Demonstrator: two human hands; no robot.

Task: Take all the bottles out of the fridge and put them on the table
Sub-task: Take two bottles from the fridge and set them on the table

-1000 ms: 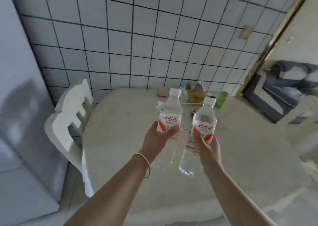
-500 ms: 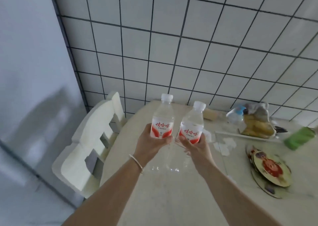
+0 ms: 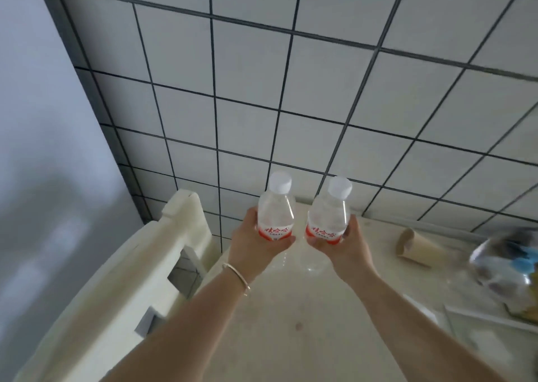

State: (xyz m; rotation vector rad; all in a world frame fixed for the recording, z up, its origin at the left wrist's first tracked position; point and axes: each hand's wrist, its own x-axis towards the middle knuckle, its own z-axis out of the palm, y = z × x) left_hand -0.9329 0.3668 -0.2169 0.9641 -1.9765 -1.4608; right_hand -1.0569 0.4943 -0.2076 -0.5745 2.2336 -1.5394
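Two clear water bottles with white caps and red-and-white labels stand side by side over the far left part of the cream table (image 3: 291, 323), near the tiled wall. My left hand (image 3: 253, 243) grips the left bottle (image 3: 276, 207) around its label. My right hand (image 3: 345, 246) grips the right bottle (image 3: 330, 211) the same way. Both bottles are upright; their lower halves are hidden behind my hands, so I cannot tell whether their bases touch the tabletop. The fridge is out of view.
A cream chair (image 3: 163, 265) stands at the table's left edge, against a grey wall. A cardboard tube (image 3: 419, 245) lies on the table to the right. Further right are a blurred plastic bag of items (image 3: 506, 268) and a white frame (image 3: 489, 317).
I have come closer to the table's far left corner. Both hands have carried the bottles forward and lower over the tabletop, and the bottles have moved slightly apart.
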